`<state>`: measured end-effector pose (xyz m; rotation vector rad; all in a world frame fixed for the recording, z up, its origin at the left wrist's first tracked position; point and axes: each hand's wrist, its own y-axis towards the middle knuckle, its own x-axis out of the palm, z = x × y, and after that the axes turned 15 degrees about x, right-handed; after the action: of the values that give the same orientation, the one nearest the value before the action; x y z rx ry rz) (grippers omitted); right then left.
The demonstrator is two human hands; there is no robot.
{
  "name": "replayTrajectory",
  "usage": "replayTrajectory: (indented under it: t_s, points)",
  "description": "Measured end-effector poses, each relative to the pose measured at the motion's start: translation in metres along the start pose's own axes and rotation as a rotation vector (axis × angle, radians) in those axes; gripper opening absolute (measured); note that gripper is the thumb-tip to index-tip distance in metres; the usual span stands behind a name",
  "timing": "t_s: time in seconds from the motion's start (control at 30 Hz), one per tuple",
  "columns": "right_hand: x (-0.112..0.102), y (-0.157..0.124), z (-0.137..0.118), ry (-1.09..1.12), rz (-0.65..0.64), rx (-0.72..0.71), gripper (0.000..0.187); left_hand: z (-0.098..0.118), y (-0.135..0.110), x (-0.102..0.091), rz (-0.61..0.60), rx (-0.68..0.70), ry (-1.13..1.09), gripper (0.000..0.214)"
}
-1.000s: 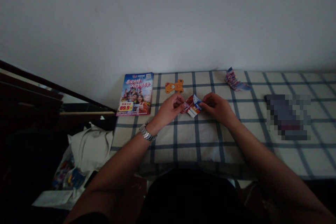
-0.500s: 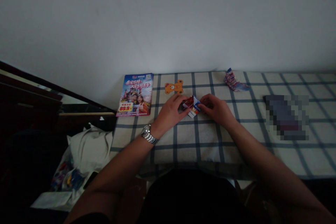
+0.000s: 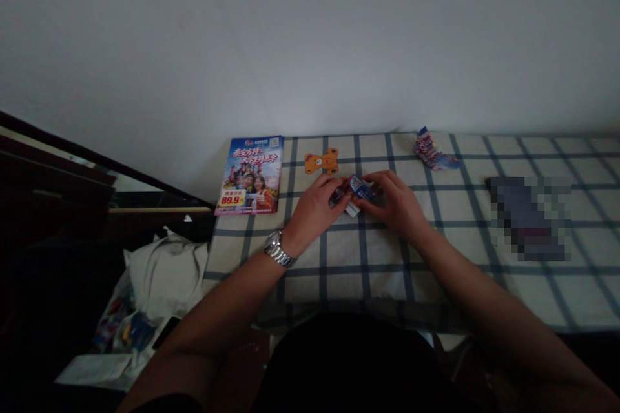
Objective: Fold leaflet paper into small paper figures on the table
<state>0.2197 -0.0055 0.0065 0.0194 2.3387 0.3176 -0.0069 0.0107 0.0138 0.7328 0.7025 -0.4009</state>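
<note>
Between my two hands is a small folded piece of printed paper, blue, white and dark red, just above the checked tablecloth. My left hand, with a silver watch on the wrist, pinches its left side. My right hand grips its right side between thumb and fingers. The fingertips hide part of the paper. Beyond my left hand lies a brown teddy bear cutout.
A stack of printed flyers lies at the table's left end. Toward the back right is a pleated paper piece. A blurred dark flat object lies at right. White bags stand below left, and a wall rises behind.
The paper has been turned or folded over, so a blue face with a white patch now shows. My right hand has shifted slightly left, with its fingers around the paper.
</note>
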Motion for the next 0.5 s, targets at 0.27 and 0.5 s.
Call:
replayTrajectory:
  t_s: [0.27, 0.5]
  points:
    - [0.0012, -0.0012, -0.0105, -0.039, 0.020, -0.115, 0.033, 0.0013, 0.0000, 0.0012, 0.009, -0.019, 0.007, 0.032]
    - [0.0038, -0.0026, -0.0047, -0.077, 0.017, -0.133, 0.038, 0.0035, 0.0015, 0.0008, 0.061, 0.012, 0.020, 0.031]
